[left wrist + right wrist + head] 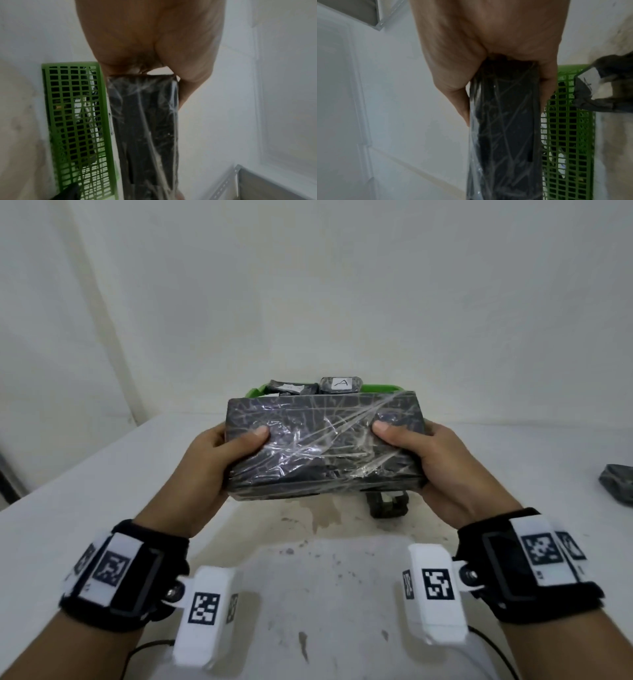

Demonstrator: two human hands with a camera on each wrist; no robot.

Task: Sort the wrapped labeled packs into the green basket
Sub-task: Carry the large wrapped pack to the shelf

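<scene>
From the head view, the left hand (209, 463) and right hand (445, 470) grip the ends of a big wrapped pack (323, 445), held above the worktop (325, 577) in front of the green basket (387, 387). The wrist views show the basket's mesh wall just beyond the pack, so this looks like the carrying step; next it needs lifting over the rim and lowering among the packs inside.

Head view looks down from above; both wrist views, close in, share the green basket (75, 121).

Gripping end of dark wrapped pack (145, 121) in left hand (150, 40); sitting just beside: green basket (75, 121), holding packs behind its mesh.
</scene>
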